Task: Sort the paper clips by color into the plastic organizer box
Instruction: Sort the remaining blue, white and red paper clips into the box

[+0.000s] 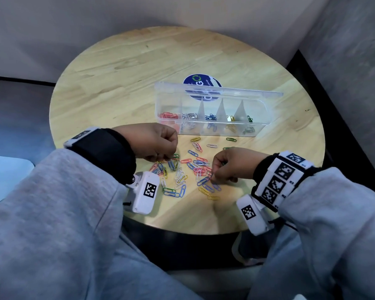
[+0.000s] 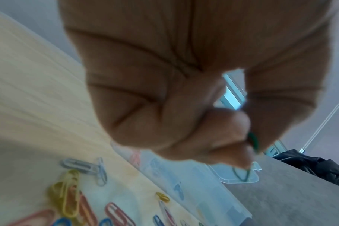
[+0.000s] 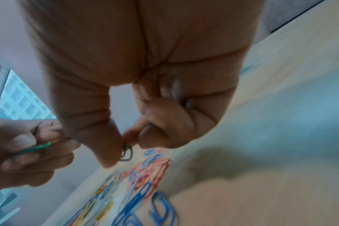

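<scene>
A scatter of coloured paper clips [image 1: 188,172] lies on the round wooden table [image 1: 117,72] between my hands. The clear plastic organizer box [image 1: 212,124] stands behind them, lid open, with red, white, blue, yellow and green clips in separate compartments. My left hand [image 1: 160,146] hovers over the left of the pile, fingers curled, pinching green clips [image 2: 252,141]. My right hand [image 1: 225,167] is at the right of the pile, thumb and forefinger pinching a dark green clip [image 3: 127,153] just above the table.
A round blue and white sticker [image 1: 200,82] shows behind the box lid. Grey walls close in behind and to the right of the table. Loose clips [image 1: 231,139] lie just in front of the box. My grey sleeves [image 1: 52,213] fill the foreground.
</scene>
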Action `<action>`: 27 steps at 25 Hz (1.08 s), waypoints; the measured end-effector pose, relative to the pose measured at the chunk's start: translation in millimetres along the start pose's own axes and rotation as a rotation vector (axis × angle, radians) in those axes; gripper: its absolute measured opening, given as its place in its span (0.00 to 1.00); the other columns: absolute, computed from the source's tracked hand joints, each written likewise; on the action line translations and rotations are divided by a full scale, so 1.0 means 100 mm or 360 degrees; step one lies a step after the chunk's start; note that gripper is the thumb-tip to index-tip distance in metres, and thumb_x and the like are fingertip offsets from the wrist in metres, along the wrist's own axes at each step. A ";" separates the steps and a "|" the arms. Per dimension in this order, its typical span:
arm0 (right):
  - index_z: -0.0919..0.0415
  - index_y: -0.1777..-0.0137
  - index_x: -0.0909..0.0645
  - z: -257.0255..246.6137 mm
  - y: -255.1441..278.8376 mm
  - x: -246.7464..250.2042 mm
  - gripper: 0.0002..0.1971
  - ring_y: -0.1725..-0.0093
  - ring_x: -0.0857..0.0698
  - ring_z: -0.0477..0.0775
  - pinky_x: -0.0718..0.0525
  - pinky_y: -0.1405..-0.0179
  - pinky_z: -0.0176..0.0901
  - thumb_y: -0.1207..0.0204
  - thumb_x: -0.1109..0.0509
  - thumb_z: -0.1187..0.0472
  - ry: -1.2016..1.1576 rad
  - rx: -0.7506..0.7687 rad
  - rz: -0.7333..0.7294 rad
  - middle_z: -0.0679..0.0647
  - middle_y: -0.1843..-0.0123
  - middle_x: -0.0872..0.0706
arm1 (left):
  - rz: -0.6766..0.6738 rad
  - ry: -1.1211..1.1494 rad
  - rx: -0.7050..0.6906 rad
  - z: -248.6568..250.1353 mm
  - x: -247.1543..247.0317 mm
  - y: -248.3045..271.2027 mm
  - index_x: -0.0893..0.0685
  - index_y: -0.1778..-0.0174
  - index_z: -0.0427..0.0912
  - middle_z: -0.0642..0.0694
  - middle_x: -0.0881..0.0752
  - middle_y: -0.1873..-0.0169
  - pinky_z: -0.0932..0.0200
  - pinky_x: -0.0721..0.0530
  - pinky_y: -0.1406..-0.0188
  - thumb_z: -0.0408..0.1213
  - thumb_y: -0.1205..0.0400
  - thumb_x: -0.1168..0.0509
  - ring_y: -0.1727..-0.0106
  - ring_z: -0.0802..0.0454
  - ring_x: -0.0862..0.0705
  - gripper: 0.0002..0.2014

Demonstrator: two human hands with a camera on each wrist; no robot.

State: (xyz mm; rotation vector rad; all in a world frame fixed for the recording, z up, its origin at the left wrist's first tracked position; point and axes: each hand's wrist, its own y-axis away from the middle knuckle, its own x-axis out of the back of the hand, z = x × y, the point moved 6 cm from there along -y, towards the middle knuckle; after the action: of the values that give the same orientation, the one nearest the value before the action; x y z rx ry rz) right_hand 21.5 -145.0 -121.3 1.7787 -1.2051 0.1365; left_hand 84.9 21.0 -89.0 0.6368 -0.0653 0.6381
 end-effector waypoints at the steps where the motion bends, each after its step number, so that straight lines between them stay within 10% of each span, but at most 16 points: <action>1: 0.58 0.70 0.24 0.01 0.01 0.01 0.10 0.80 0.25 0.45 0.25 0.75 0.35 0.32 0.29 0.70 -0.0103 0.0009 0.0005 0.51 0.74 0.15 | -0.0011 0.0014 0.0032 -0.01 -0.01 0.00 0.21 0.66 0.42 0.53 0.25 0.86 0.72 0.37 0.86 0.21 0.27 0.40 0.86 0.60 0.31 0.11; 7: 0.63 0.67 0.28 0.05 0.01 0.00 0.12 0.85 0.23 0.41 0.25 0.84 0.30 0.26 0.37 0.78 -0.0442 0.0015 -0.0023 0.49 0.83 0.17 | 0.0103 -0.0011 0.0197 -0.02 -0.05 -0.01 0.19 0.69 0.40 0.45 0.25 0.77 0.72 0.29 0.84 0.24 0.20 0.51 0.85 0.60 0.25 0.19; 14: 0.64 0.59 0.19 0.09 -0.09 -0.05 0.14 0.74 0.26 0.54 0.25 0.82 0.35 0.26 0.43 0.80 -0.0776 -0.0044 -0.0088 0.62 0.68 0.24 | 0.0102 -0.1236 0.0276 -0.01 -0.18 -0.01 0.18 0.67 0.47 0.54 0.22 0.73 0.62 0.28 0.65 0.42 0.28 0.32 0.69 0.55 0.25 0.05; 23: 0.63 0.63 0.17 0.08 -0.06 0.05 0.15 0.72 0.27 0.54 0.24 0.83 0.32 0.25 0.43 0.78 -0.0775 0.0015 0.0003 0.62 0.66 0.23 | -0.0059 -0.1635 0.0352 -0.14 -0.40 -0.10 0.18 0.60 0.50 0.55 0.24 0.80 0.67 0.33 0.74 0.35 0.30 0.28 0.75 0.59 0.26 0.08; 27: 0.62 0.62 0.17 0.12 -0.05 0.11 0.14 0.73 0.26 0.51 0.25 0.82 0.30 0.25 0.41 0.76 -0.0773 0.0033 0.0062 0.59 0.69 0.25 | -0.0062 -0.1737 0.0407 -0.19 -0.42 -0.12 0.14 0.57 0.45 0.51 0.17 0.67 0.63 0.26 0.65 0.37 0.30 0.28 0.62 0.49 0.16 0.07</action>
State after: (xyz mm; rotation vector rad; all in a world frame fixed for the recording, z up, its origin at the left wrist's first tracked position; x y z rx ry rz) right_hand 26.9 -160.6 -125.0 1.8657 -1.5818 -0.2783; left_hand 55.1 2.1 -121.0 1.1739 -0.9950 0.1975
